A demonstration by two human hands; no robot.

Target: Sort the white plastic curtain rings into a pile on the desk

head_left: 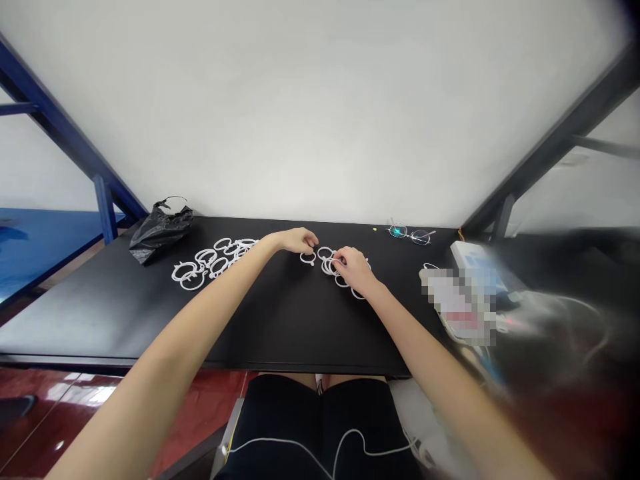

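Observation:
My left hand (299, 239) is over the middle of the black table, its fingers closed at the top of a single white plastic ring (308, 263). That ring has a small nub on its lower edge. To the right, my right hand (354, 267) has thumb and forefinger pinched on a white ring in a small cluster of rings (327, 253). Several rings of this cluster are partly hidden under the hand. A larger loose pile of similar white rings (193, 281) lies on the left, partly covered by my left forearm.
A crumpled black plastic bag (163, 230) sits at the back left. Eyeglasses (421, 237) lie near the wall. On the right are a white box (473, 257), a blurred-out item (457, 307) and clear plastic wrapping (545, 333). A white cable (280, 440) crosses my lap.

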